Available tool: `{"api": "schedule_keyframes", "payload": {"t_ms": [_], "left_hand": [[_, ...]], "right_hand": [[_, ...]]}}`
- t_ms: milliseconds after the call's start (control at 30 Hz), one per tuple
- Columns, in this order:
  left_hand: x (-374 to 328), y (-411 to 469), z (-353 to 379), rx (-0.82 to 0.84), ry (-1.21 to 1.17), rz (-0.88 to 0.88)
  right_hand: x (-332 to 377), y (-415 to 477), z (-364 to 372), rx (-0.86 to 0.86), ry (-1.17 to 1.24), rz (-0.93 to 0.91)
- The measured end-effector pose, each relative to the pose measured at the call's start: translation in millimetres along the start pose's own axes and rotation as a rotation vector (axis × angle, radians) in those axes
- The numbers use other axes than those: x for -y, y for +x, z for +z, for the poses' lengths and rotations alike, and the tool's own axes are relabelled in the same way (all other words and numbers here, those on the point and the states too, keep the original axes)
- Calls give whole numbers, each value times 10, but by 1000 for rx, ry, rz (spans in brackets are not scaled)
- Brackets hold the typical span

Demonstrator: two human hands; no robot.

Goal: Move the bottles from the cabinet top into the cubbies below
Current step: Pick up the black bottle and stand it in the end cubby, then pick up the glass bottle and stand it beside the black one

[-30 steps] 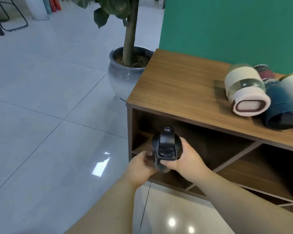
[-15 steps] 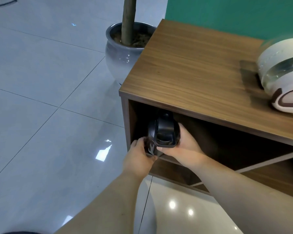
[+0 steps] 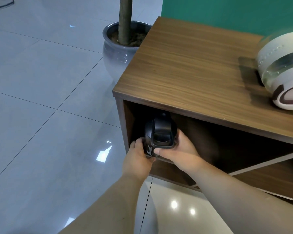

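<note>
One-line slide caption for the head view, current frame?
Both hands, left and right, guide a black plastic bottle into the leftmost cubby of the walnut wooden cabinet.

Potted plant: glossy grey-blue ceramic pot point(image 3: 116, 54), round-bellied, filled with dark soil, standing on the floor just beside the wooden unit's left end; one bare brown trunk point(image 3: 124, 21) rises from it out of frame. Floor point(image 3: 41, 102): large pale grey glossy tiles with thin dark joints and bright reflections. Wall point(image 3: 227, 12): plain green, behind.
</note>
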State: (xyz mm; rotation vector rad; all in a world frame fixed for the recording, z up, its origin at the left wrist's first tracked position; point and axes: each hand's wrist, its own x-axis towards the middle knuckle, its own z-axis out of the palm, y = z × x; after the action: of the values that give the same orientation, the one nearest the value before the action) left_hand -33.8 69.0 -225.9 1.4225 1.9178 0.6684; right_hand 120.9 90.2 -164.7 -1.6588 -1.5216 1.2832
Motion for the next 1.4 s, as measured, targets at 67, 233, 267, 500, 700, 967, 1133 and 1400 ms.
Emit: {"api": "schedule_keyframes", "payload": {"t_ms": [67, 233, 267, 500, 700, 967, 1133, 1400], "left_hand": [[0, -20, 3, -2, 44, 17], [-11, -33, 23, -1, 88, 30], [-13, -22, 25, -2, 71, 23], [10, 44, -7, -4, 48, 18], [9, 25, -16, -3, 41, 30], [-94, -141, -204, 165, -19, -15], [-331, -434, -541, 298, 26, -103], [-1261, -1301, -1026, 426, 57, 44]], "right_hand": [[-14, -9, 36, -13, 27, 3], [-59, -19, 78, -36, 91, 13], [-65, -19, 82, -40, 97, 14], [-101, 0, 110, -60, 108, 13], [-89, -8, 130, -68, 99, 48], [100, -440, -90, -48, -55, 171], [398, -988, -381, -53, -133, 137], [1071, -1906, -1078, -332, -173, -98]]}}
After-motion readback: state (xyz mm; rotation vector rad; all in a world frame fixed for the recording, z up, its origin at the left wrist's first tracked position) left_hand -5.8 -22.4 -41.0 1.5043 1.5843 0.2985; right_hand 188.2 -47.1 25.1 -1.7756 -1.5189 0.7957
